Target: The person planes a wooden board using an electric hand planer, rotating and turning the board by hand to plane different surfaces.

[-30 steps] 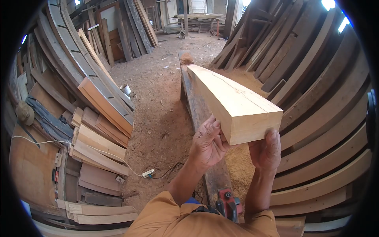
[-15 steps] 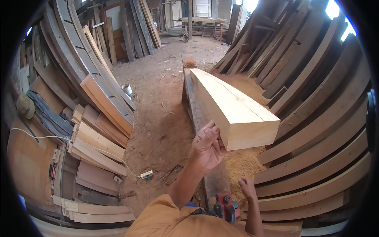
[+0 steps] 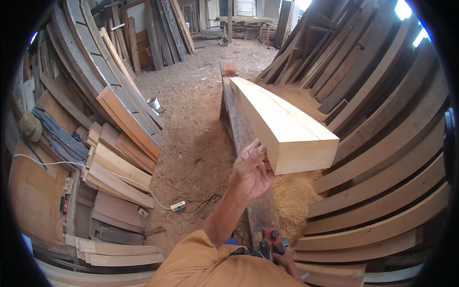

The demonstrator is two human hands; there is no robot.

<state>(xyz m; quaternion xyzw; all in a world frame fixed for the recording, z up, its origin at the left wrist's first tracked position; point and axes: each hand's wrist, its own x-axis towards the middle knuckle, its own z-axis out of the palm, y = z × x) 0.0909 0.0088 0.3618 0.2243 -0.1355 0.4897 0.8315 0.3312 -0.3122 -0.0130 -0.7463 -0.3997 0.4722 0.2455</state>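
A thick, pale wooden beam (image 3: 291,117) with a long crack along its top runs away from me, its near end raised. Under the lower left edge of that end, my left hand (image 3: 252,170) grips the beam, thumb on its side. Low in the view, a red electric planer (image 3: 273,241) with a black knob rests on the dark bench plank (image 3: 263,215). Against the planer's right side is my right hand (image 3: 287,258), closed on it; some of the fingers are hidden behind the tool.
Sawdust (image 3: 296,201) is heaped right of the bench. Long boards (image 3: 377,191) lean along the right side, and stacked planks (image 3: 119,167) line the left. On the dirt floor lie a power strip (image 3: 178,206) with cords and a white can (image 3: 153,103).
My right hand has moved down and left from above the sawdust to the planer. The beam's near end is slightly higher in view, still in my left hand.
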